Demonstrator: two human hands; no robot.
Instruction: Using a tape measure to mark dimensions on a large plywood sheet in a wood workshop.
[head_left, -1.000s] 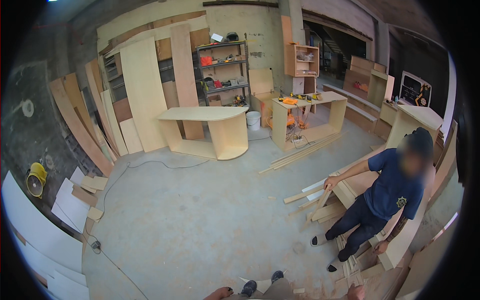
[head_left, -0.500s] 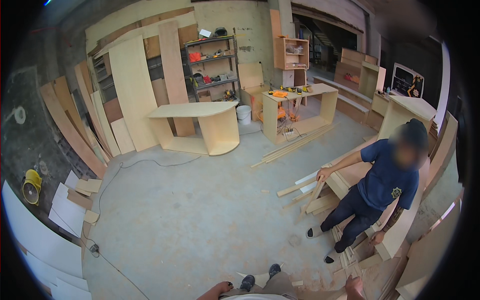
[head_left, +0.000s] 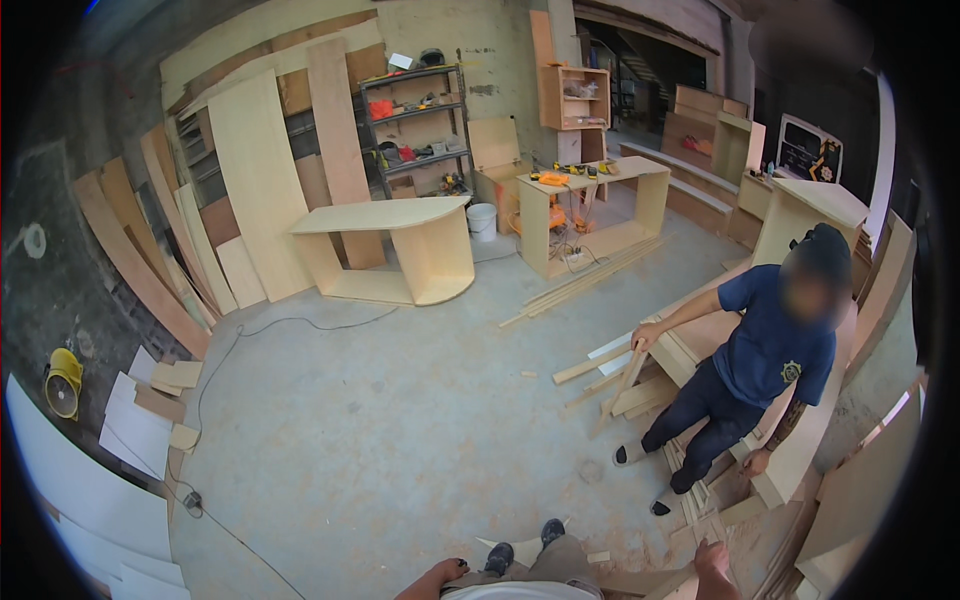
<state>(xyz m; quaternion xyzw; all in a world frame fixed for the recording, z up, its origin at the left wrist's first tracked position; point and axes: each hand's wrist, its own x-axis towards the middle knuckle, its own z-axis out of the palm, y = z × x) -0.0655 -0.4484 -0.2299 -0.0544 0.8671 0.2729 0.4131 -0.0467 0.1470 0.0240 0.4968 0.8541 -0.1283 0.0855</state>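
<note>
At the lower edge, left of my shoes, is my left hand (head_left: pixel 447 571). Its fingers are curled, with a small dark spot by the fingertips that I cannot make out. My right hand (head_left: pixel 711 558) is low on the right, closed at the end of a pale wooden strip (head_left: pixel 711 527), which it seems to grip; the fingers are small and partly hidden. More thin wooden strips (head_left: pixel 690 492) lie just beyond it. A co-worker (head_left: pixel 765 350) in a dark blue shirt and cap stands beyond my right hand, one hand (head_left: pixel 647 335) on an upright wooden piece (head_left: pixel 622 388).
A curved-end wooden counter (head_left: pixel 440 250) and a second wooden frame (head_left: pixel 540 225) with power tools on top stand at the back. Long strips (head_left: pixel 575 285) lie on the floor. A black cable (head_left: pixel 245 555) crosses the left side, near a yellow fan (head_left: pixel 63 383). Boards (head_left: pixel 255 190) lean against the wall.
The view has shifted slightly, so the background sits a little further left. My right hand appears slightly higher in the picture. The co-worker keeps nearly the same pose.
</note>
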